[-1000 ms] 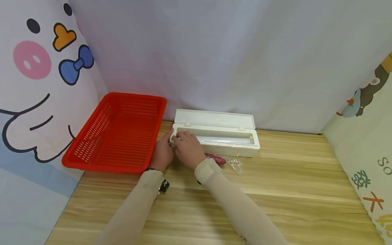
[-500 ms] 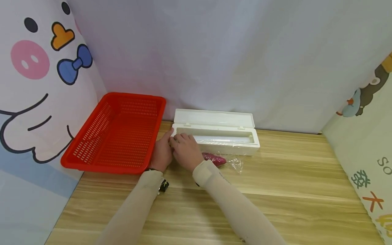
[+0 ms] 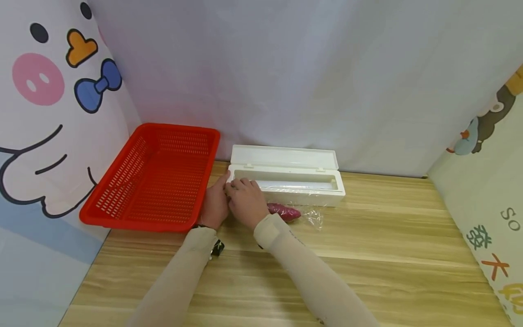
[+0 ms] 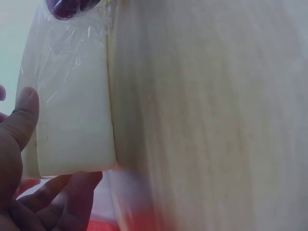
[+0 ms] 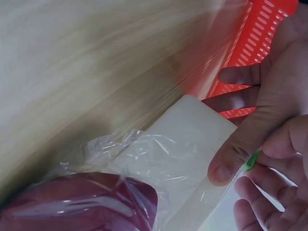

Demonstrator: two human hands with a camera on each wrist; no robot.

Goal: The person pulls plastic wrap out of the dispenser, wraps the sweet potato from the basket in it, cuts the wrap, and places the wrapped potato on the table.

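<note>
A white cling film dispenser box (image 3: 286, 198) lies on the table, its clear lid (image 3: 286, 157) raised and a roll of film (image 3: 298, 185) inside. My left hand (image 3: 215, 204) grips the box's left end, with its thumb on the front and fingers round the end. At that same end my right hand (image 3: 247, 200) pinches a small green slider (image 5: 250, 161) on the box's edge. In front of the box lies a purple-red sweet potato (image 3: 284, 212), partly hidden by my right hand. Clear cling film (image 3: 313, 218) covers it and runs up over the box front.
A red perforated plastic basket (image 3: 149, 222) stands to the left, close beside my left hand. The wooden table (image 3: 388, 236) meets a pale cloth backdrop (image 3: 286, 81) behind the box. Printed cloth panels flank both sides.
My right hand has shifted slightly left to the very end of the box, uncovering more of the sweet potato. My left hand keeps its hold on the box. The view has drifted slightly.
</note>
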